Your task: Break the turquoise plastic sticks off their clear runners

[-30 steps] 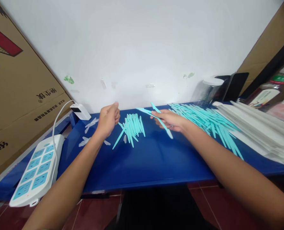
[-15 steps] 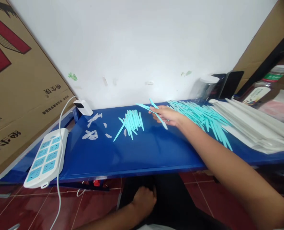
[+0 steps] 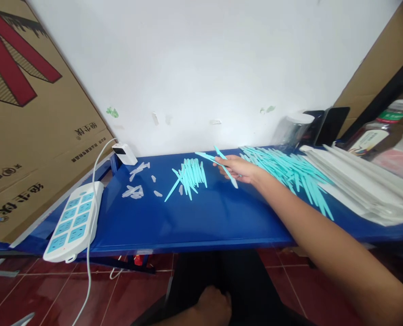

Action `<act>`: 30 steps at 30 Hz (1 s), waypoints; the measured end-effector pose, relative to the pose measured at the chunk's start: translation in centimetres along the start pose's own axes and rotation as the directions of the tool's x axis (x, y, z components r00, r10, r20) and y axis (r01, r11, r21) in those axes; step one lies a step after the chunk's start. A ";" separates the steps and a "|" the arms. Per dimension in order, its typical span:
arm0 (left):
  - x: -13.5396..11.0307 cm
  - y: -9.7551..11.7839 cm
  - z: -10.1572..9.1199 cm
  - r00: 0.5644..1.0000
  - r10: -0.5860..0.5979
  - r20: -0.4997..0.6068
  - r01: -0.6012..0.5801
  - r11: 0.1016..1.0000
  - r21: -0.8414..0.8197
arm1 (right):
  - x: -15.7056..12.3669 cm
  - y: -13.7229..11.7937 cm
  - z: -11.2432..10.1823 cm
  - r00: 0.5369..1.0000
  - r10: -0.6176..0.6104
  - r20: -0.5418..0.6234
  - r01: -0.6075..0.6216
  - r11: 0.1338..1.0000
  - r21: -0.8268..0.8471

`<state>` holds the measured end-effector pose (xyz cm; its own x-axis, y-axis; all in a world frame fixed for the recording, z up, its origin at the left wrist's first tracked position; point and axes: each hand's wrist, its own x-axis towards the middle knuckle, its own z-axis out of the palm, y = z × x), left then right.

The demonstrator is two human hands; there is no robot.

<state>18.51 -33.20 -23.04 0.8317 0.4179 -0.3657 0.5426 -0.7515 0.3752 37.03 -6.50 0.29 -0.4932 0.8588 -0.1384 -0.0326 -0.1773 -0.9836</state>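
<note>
My right hand rests on the blue table and is closed round a few turquoise plastic sticks that poke out to the left and right of the fingers. Left of it lies a small heap of the same sticks. A larger spread of turquoise sticks lies to its right. My left hand is down below the table edge, on my dark-clothed lap, fingers curled with nothing seen in them.
Small clear plastic caps lie scattered at the table's left. A white power strip overhangs the left corner, with a white charger behind. White sleeves are stacked at right. Cardboard boxes lean at left. A jar and bottles stand far right.
My left hand has dropped from the table near the small heap down to my lap. The right hand stays on the table holding its sticks. The camera has tilted slightly.
</note>
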 end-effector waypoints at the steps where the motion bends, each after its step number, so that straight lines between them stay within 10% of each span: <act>1: -0.7 0.2 -1.6 0.991 -0.111 0.079 0.111 0.994 -0.001 | -0.1 -0.1 0.1 1.000 0.002 0.000 -0.002 1.000 0.001; 4: -4.5 1.3 -9.4 0.982 -0.168 0.082 0.186 0.927 -0.324 | -0.3 -0.4 0.4 1.000 0.018 0.013 -0.018 1.000 -0.004; 7: -9.2 1.1 -19.9 0.983 -0.076 -0.166 -0.059 0.726 -0.686 | -0.4 -0.5 0.9 0.999 0.036 0.028 -0.034 0.999 -0.042; 10: -11.0 -2.3 -29.6 0.785 -0.240 -0.571 -0.272 0.694 -0.666 | -0.4 -0.3 1.1 0.997 0.033 0.067 -0.028 0.996 -0.084; 13: -9.2 -8.1 -35.4 0.585 -0.388 -0.712 -0.294 0.717 -0.632 | -0.5 -0.2 1.2 0.988 0.036 0.152 -0.016 0.991 -0.132; 19: -4.8 -15.7 -35.9 0.583 -0.478 -0.657 -0.248 0.665 -0.704 | -0.8 -0.5 1.1 0.976 0.050 0.214 -0.008 0.981 -0.195; 30: -4.7 -15.6 -34.3 0.434 -0.385 -0.814 -0.276 0.804 -0.527 | -0.9 -0.5 1.5 0.950 0.117 0.290 -0.038 0.964 -0.263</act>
<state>10.15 -5.96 2.02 0.2485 0.8864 0.3905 0.2683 -0.4503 0.8516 36.15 -7.92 1.09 -0.7246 0.6554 -0.2131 0.2163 -0.0773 -0.9733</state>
